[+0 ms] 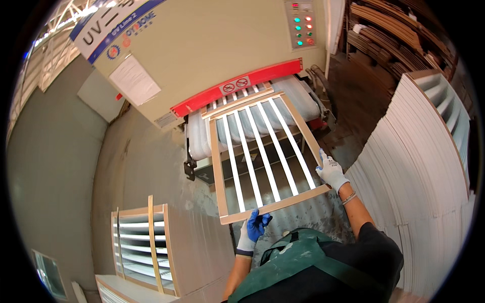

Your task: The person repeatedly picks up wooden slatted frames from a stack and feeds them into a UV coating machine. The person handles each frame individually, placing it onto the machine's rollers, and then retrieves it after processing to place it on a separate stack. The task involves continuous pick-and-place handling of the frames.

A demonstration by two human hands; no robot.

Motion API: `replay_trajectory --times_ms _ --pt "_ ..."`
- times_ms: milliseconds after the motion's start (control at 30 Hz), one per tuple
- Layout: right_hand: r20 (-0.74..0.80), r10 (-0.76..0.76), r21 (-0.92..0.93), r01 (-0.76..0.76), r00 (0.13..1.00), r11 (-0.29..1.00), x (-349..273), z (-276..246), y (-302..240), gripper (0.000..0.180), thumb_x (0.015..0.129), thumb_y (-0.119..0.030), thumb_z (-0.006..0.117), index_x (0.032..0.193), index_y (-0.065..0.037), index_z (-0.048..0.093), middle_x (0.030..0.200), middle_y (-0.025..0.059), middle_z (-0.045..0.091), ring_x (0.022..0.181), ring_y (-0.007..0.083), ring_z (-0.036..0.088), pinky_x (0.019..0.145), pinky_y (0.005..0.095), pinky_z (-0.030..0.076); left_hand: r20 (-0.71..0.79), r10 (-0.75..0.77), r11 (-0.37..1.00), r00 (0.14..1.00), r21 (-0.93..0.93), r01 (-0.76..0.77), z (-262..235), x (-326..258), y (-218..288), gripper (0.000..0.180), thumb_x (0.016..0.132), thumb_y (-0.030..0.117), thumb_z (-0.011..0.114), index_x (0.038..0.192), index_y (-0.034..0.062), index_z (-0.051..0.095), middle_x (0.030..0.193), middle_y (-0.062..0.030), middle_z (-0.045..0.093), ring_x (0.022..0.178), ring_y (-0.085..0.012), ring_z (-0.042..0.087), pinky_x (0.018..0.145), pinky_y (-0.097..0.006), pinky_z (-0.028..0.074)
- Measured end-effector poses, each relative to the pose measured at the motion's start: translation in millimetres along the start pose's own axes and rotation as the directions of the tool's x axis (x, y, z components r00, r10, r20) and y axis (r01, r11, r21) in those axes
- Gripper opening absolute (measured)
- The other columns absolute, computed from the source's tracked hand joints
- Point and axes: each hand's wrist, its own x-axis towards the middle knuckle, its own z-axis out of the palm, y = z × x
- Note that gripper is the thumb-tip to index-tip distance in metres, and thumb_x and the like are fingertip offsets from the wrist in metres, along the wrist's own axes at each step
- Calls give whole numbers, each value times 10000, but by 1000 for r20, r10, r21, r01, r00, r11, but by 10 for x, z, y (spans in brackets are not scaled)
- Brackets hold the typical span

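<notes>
A slatted frame [269, 206] with tan outer rails and several white slats spans from me to the ribbed roller conveyor [302, 96], its far end resting there. My left hand [251, 228], in a white glove with blue palm, is closed on the near rail from below. On the right rail, close to the near corner, my right hand [331, 170] in a white glove grips the side. A second slatted frame [237, 104] lies ahead on the conveyor, partly hidden under the machine's red guard bar [273, 71].
The beige machine [212, 40] carries a panel of lit buttons [304, 28]. To my right rises a tall stack of white-edged frames [409, 146]; tan sheets [394, 30] fill racks behind it. More slatted frames [169, 242] stand at lower left. A grey wall [45, 166] bounds the far left.
</notes>
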Motion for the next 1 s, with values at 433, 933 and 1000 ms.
replay_trajectory --times_ms 433,933,1000 --pt "52 -70 -4 71 996 997 605 127 6 827 891 -294 632 1566 -47 222 1147 263 644 1071 392 635 955 465 492 -94 32 999 995 -33 -36 -89 -615 -325 486 1045 357 510 1400 25 514 1127 -85 671 1019 -189 634 904 -291 482" --pt "152 -145 369 80 978 926 1596 324 28 841 798 -130 645 1531 -15 250 1231 324 603 1109 457 613 962 495 487 -381 223 966 897 -35 -255 -255 -1747 -428 474 1064 335 470 1412 16 497 1207 -108 636 1094 -199 613 1022 -350 469" --pt "27 -213 187 204 977 961 1747 376 10 859 785 -111 650 1540 -25 248 1313 292 575 1157 428 605 984 461 484 -402 274 948 874 -38 -315 -256 -1936 -442 476 1063 333 470 1412 10 500 1219 -119 638 1104 -199 612 1028 -352 468"
